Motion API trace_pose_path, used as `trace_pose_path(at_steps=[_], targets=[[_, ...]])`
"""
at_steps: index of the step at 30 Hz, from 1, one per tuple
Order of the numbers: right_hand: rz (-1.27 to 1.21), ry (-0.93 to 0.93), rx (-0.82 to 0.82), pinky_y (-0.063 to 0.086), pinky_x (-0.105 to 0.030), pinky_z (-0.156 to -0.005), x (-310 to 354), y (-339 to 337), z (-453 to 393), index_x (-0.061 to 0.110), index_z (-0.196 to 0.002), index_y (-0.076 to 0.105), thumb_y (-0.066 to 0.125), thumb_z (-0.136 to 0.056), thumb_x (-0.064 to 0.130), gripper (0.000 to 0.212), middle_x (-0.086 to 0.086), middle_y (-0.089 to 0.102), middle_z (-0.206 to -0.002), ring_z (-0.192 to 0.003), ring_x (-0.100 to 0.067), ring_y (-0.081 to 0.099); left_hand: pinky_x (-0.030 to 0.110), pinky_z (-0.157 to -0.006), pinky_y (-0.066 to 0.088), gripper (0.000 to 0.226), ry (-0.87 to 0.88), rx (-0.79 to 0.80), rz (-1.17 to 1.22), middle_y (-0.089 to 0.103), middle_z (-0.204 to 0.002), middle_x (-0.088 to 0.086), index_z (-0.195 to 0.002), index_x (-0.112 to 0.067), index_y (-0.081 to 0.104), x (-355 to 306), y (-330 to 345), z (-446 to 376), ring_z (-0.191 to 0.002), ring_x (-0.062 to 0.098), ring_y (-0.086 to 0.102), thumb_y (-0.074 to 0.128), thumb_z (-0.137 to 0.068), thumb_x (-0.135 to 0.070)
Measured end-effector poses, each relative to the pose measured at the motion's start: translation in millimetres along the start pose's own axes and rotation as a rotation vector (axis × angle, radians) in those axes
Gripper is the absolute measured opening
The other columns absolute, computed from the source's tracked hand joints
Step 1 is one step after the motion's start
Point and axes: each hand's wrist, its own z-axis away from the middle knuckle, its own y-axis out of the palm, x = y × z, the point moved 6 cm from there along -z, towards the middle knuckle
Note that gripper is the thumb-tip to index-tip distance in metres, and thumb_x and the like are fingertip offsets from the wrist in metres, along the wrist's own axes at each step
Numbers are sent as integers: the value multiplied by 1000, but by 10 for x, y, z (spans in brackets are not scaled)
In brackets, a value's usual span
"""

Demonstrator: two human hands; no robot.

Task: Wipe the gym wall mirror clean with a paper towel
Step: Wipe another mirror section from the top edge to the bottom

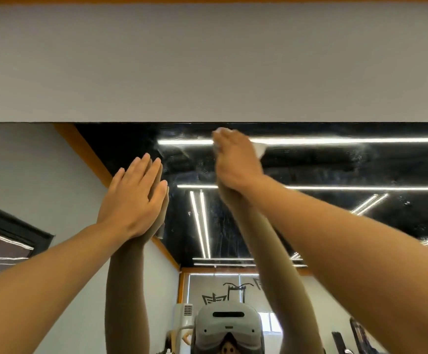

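Gym wall mirror (335, 164) fills the lower frame; left hand (133, 198) flat on it, right hand (235, 159) pressing a paper towel (259, 148), grip looks loose-ish.

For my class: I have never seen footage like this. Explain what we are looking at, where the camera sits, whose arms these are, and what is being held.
There is one picture, taken by a camera worn on a person's head; the grey headset shows reflected at the bottom. The person faces a large wall mirror, which reflects a dark ceiling with strip lights. That is why each arm appears twice. The grey painted wall lies above the mirror. The left hand rests flat, fingers straight, on the glass. The right hand presses a white paper towel against the glass near the mirror's top edge. Smears show on the glass around it.
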Motion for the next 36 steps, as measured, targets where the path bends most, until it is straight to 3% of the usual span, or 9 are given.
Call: trace_pose_path(at_steps=[3,6,12,16,20,22,27,32,36], targets=[[-59,-159,112,20,-36,-117,531,239,207,15,-144,47,53,-98,12,47,-5,44,-150,-141,-26,34,29,-120,-6,74,-13,-5,-4,7,-167,-4,-159,-23,13,-21,-21,16,-154,11,-1,11,-93,-54],[-43,-231,230,4,-35,-122,556,302,300,19,-155,31,50,-101,14,57,-2,27,-163,-151,-23,15,29,-120,-6,74,-19,0,-12,7,-168,-4,-159,-23,13,-39,-32,18,-154,12,0,11,-92,-55],[-17,-22,146,30,-41,-114,-345,-121,158,14,-140,50,49,-91,3,50,-6,48,-143,-133,-29,40,30,-120,-4,73,-13,-3,-33,9,-168,-4,-160,-23,15,-26,-1,13,-154,12,1,12,-94,-54],[125,185,-7,39,-47,-101,-1190,-633,314,11,-120,54,45,-96,8,26,-10,54,-122,-115,-32,50,30,-120,-5,72,-3,2,-32,9,-168,-3,-160,-22,15,-55,-2,17,-154,12,1,13,-94,-52],[207,417,22,24,-56,-117,-1545,-729,473,21,-150,34,30,-108,33,45,-14,28,-158,-139,-44,31,36,-123,2,68,-118,-55,-35,8,-168,3,-160,-17,13,-48,-28,70,-155,18,2,19,-101,-50],[203,459,18,15,-55,-121,-1411,-638,474,23,-155,28,25,-109,37,48,-10,16,-165,-146,-44,21,39,-125,0,66,-209,-52,-90,3,-168,5,-161,-15,8,2,-37,112,-155,20,-2,22,-105,-48],[188,371,44,13,-51,-122,-726,-296,145,13,-155,25,37,-107,25,51,-9,16,-164,-148,-41,15,35,-124,-8,64,-212,23,-36,-9,-168,2,-160,-16,-2,28,-16,110,-154,16,-12,18,-107,-45],[103,142,159,9,-44,-123,402,241,-142,6,-157,12,43,-104,20,62,-9,15,-165,-150,-38,12,20,-114,-10,57,-100,44,68,1,-168,-5,-160,-19,7,179,-189,233,-154,9,-5,24,-109,-37],[66,-145,290,5,-42,-124,1170,550,-83,8,-158,12,45,-105,19,63,-7,10,-166,-152,-33,5,19,-115,-12,69,-79,27,81,2,-168,-4,-160,-19,8,274,-203,389,-152,6,-6,10,-97,-47]])
